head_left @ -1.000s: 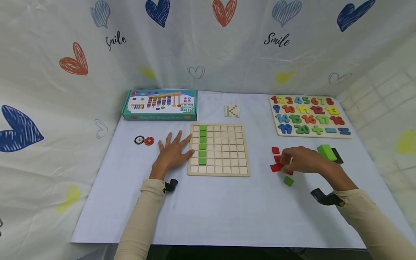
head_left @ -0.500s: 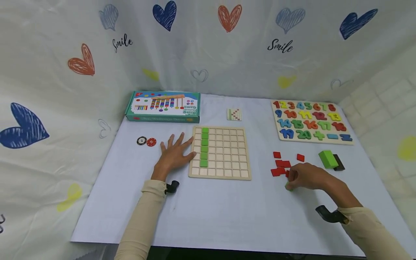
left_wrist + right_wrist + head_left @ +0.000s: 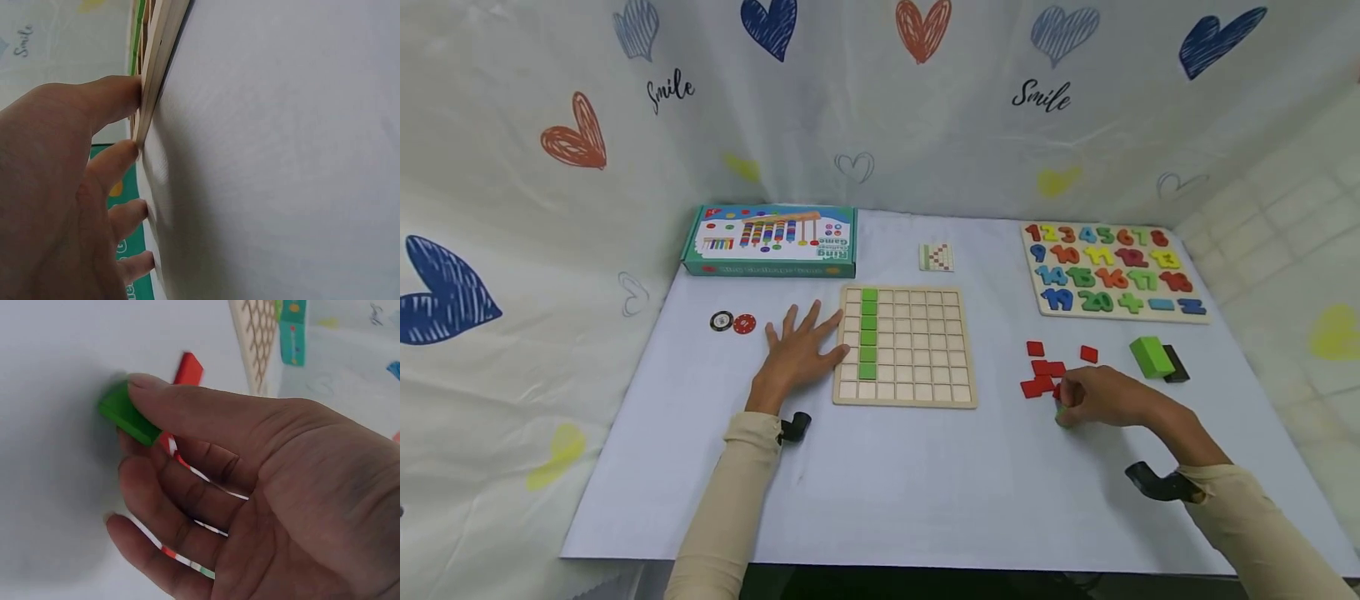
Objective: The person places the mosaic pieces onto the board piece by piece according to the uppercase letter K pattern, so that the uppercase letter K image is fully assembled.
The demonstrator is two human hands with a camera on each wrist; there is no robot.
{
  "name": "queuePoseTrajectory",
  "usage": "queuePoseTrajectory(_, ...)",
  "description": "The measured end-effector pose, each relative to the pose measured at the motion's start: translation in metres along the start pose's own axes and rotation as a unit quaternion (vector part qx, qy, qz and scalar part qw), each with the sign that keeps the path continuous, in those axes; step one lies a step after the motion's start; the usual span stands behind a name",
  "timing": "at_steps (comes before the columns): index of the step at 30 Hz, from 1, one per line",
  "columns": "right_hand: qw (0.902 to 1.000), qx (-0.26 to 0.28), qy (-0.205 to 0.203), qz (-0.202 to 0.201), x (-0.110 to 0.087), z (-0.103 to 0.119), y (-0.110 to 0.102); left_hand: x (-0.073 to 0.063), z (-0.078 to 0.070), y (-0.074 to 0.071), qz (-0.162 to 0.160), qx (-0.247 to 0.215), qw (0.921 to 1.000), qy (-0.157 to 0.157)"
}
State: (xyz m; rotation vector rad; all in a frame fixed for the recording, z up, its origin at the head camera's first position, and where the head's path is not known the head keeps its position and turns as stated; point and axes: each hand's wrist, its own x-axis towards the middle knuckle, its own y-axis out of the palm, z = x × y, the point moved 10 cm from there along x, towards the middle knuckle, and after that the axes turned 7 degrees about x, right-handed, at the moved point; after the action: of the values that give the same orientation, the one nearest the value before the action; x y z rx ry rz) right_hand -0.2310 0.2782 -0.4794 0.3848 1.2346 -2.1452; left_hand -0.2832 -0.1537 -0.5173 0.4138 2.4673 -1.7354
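Note:
My right hand (image 3: 1108,396) pinches a small green square tile (image 3: 128,412) between thumb and forefinger, close over the table; the other fingers curl loosely below. Just beyond it lies a loose cluster of red square tiles (image 3: 1037,386), partly hidden by the hand. My left hand (image 3: 797,354) lies flat with fingers spread at the left side of a wooden grid board (image 3: 917,406). Its thumb and forefinger touch the board's edge, as the left wrist view (image 3: 115,100) also shows. Several green tiles (image 3: 868,336) fill most of the board's second column from the left.
A green block (image 3: 1152,357) and a dark piece (image 3: 1177,364) sit right of the red tiles. Behind them lies a number puzzle board (image 3: 1112,271). A game box (image 3: 769,242), a small pattern card (image 3: 936,257), a black chip (image 3: 722,322) and a red chip (image 3: 744,324) lie further left.
My right hand has moved from over the red tiles toward me and taken hold of the loose green tile, uncovering some red ones. The left hand stays put.

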Motion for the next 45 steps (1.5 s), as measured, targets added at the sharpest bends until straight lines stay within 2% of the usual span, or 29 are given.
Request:
queuePoseTrajectory(4,0.9997,0.017,-0.006,-0.017,0.002,0.0,-0.017,0.002,-0.001,-0.006,-0.012,-0.001,0.9999,0.003)
queuePoseTrajectory(8,0.9987,0.025,-0.019,-0.041,0.002,0.003,-0.032,0.001,-0.001,-0.005,-0.008,-0.001,1.0,-0.001)
queuePoseTrajectory(12,0.9974,0.03,-0.031,-0.057,0.005,0.014,-0.034,-0.001,-0.001,-0.002,0.0,-0.002,1.0,-0.003)
queuePoseTrajectory(16,0.9947,0.031,-0.062,-0.076,0.014,0.033,-0.029,-0.002,-0.001,-0.002,-0.004,-0.003,1.0,-0.002)
queuePoseTrajectory(23,0.9826,0.035,-0.146,-0.109,0.036,0.084,-0.013,-0.003,-0.002,0.002,0.001,-0.006,1.0,0.0)
queuePoseTrajectory(33,0.9592,0.075,-0.228,-0.149,0.075,0.165,0.019,0.0,0.0,-0.004,-0.008,0.003,1.0,0.0)
queuePoseTrajectory(38,0.9473,0.085,-0.28,-0.131,0.091,0.204,0.047,0.001,0.002,-0.004,-0.007,0.004,1.0,0.001)
queuePoseTrajectory(41,0.9461,0.09,-0.29,-0.111,0.101,0.22,0.066,0.001,0.003,-0.002,-0.006,0.005,1.0,0.0)
queuePoseTrajectory(45,0.95,0.096,-0.282,-0.093,0.111,0.229,0.084,0.0,0.003,-0.002,-0.005,0.005,1.0,0.0)
